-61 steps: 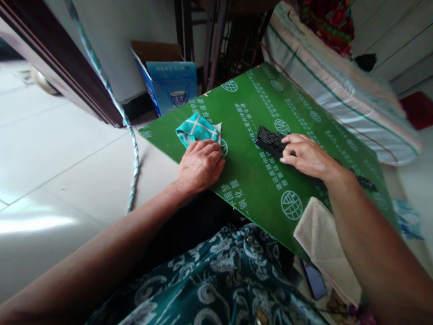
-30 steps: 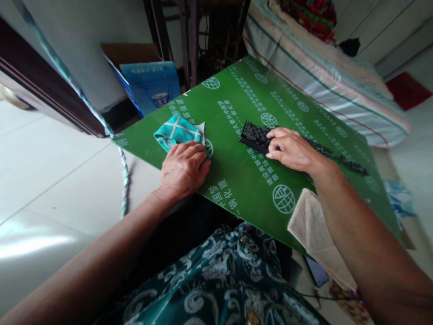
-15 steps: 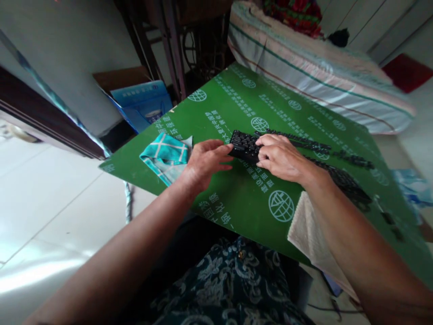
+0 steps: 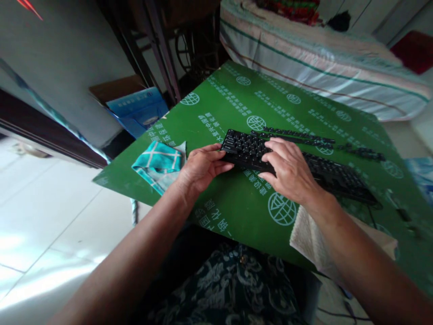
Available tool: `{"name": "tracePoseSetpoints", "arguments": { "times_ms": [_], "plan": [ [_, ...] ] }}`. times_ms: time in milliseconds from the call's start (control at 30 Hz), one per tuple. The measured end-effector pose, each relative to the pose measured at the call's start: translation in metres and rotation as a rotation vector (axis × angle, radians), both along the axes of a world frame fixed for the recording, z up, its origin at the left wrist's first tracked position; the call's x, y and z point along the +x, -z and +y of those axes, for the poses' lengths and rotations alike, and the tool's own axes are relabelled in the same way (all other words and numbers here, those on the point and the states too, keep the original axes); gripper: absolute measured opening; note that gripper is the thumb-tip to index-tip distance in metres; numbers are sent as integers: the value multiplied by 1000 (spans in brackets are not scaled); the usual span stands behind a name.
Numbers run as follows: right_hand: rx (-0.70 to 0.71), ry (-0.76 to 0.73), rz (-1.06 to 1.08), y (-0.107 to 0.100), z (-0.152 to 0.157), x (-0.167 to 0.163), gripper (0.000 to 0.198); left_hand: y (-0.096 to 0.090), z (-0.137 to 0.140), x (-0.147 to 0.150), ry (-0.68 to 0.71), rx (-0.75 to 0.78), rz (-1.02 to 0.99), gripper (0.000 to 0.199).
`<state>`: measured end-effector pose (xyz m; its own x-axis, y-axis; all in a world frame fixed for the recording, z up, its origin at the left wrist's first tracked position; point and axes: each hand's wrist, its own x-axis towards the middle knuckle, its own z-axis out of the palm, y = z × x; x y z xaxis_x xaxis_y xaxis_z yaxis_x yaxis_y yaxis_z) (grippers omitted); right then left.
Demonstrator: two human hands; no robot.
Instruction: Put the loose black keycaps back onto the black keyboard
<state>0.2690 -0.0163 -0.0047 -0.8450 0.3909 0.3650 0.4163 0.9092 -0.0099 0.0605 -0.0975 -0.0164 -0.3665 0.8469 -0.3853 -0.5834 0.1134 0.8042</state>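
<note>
Blue box: standing open on the far left, the blue box (image 4: pixel 137 108) is sitting beyond the edge of the green surface (image 4: pixel 237 201).
Teal cloth: lying folded on the left of the surface, the teal cloth (image 4: pixel 158 158) is resting just beside the left wrist, no longer under the fingers that were touching it a second ago.
Left hand: having just left the cloth, the left hand (image 4: pixel 204 168) is now gripping the keyboard's left end, its thumb and fingers closing narrowly about the corner.
Keyboard: the black keyboard (image 4: pixel 248 149) is lying across the middle of the surface and is running to the right beneath the right hand; with both hands touching it, it is probably being steadied better than by one.
Right hand: the right hand (image 4: pixel 289 171) is spreading half-curled fingers over the keys; whether it is pinching anything cannot be told.
Black strips: beyond the keyboard, black strips (image 4: pixel 297 134) of what look like loose keys are lying in rows.
Beige cloth: the beige cloth (image 4: pixel 309 230) is lying at the near right, partly hiding under the right forearm.
Small items: blurring at the far right end, small items (image 4: pixel 402 214) are lying past the keyboard.
</note>
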Motion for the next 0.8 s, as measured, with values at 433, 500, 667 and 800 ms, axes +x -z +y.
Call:
{"name": "tracePoseSetpoints", "arguments": {
  "times_ms": [433,500,667,800],
  "plan": [
    [328,94,60,15,-23,35,16,5,-3,-13,49,13,-73,19],
    [348,75,98,7,-27,33,16,3,-4,-16,47,-5,-91,18],
    [387,23,160,-21,-37,28,13,0,-7,-21,47,-23,-143,22],
    [398,6,153,-40,-45,22,12,1,-8,-21,63,17,-169,23]
  ]
}}
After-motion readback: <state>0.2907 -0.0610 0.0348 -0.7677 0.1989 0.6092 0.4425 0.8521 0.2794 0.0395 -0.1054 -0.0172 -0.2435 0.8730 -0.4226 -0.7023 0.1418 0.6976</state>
